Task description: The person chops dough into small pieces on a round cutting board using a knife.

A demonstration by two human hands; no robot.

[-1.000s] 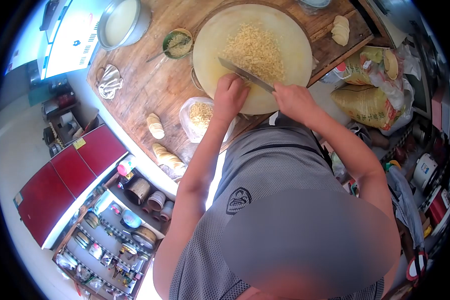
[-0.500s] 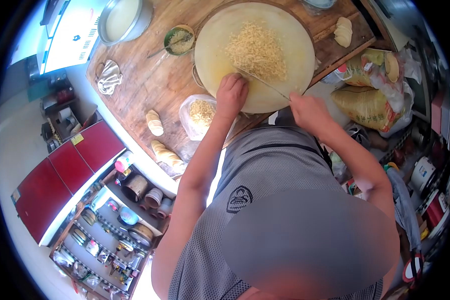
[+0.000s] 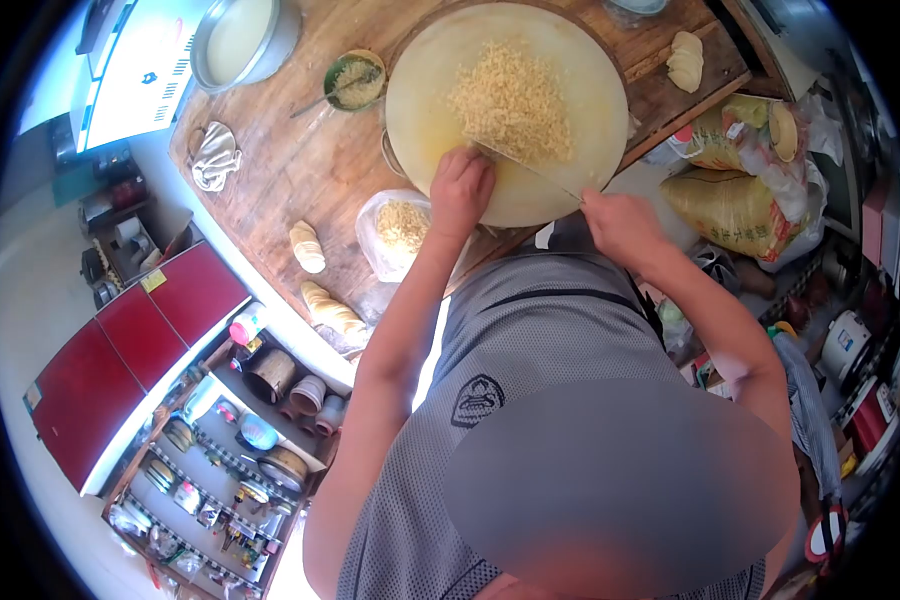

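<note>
A round pale cutting board [image 3: 420, 95] lies on the wooden table, bearing a heap of finely chopped yellowish food [image 3: 515, 100]. My right hand [image 3: 615, 222] is wrapped round the handle of a knife [image 3: 530, 170], whose thin blade points up and left across the board, below the heap. At the blade's far end my left hand [image 3: 462, 183] rests on the board with fingers bent and together; what lies under them is hidden. Left of my left wrist is a clear plastic bag [image 3: 372, 232] with similar chopped food [image 3: 402, 226] in it.
Left on the table [image 3: 280, 140] are a metal pot [image 3: 282, 50], a green bowl [image 3: 335, 88] with a spoon, a crumpled cloth [image 3: 215, 157] and pale rolls [image 3: 332, 308]. Sliced dough [image 3: 684, 62] lies right of the board, above yellow sacks [image 3: 725, 208] beside the table.
Since the first frame my right hand has moved slightly right and down, and the knife has tilted so its blade shows edge-on. My left hand has barely moved.
</note>
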